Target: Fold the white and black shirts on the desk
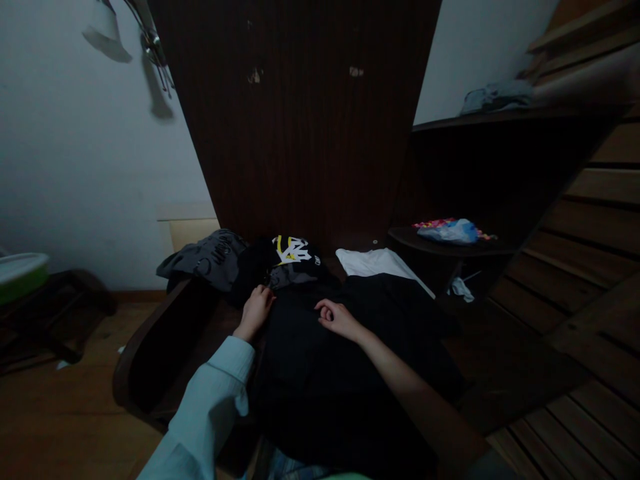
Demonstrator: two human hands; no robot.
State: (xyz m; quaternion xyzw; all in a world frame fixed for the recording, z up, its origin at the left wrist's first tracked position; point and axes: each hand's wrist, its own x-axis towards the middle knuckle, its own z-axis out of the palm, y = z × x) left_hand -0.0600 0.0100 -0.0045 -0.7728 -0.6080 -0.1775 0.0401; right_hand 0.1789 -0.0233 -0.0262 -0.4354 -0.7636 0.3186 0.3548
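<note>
Head view, dim room. Nearest the camera: pale blue sleeve [210,407] on the left arm, bare right forearm [410,393] entering from lower right. Beneath both arms: black garment [320,387], spread flat across a dark table [145,360] with a curved edge. Left hand [256,308] resting on the garment's upper left edge, fingers curled down onto the cloth; whether pinching cloth or merely pressing, cannot tell. Right hand [336,317] lying on the garment just right of the left hand, fingers loosely bent inward, thumb tucked, nothing visibly gripped; hands close together, not touching.

Just beyond the hands: dark cloth with yellow and white print [291,252], touching the black garment's far edge. Left of it: grey printed garment [210,257], draped over the table's far left corner. Right of it: white cloth [375,263], folded flat, partly under the black garment.

Farther right: low dark shelf [440,245] bearing a blue and white bag [450,231] with colourful pieces beside it. Behind the table: tall dark wooden panel [300,120]. Upper right: higher shelf with a grey bundle [495,95]. Far right: wooden slats [600,220]. Far left: white wall [75,147], green-rimmed basin [20,273] on a dark stand.
</note>
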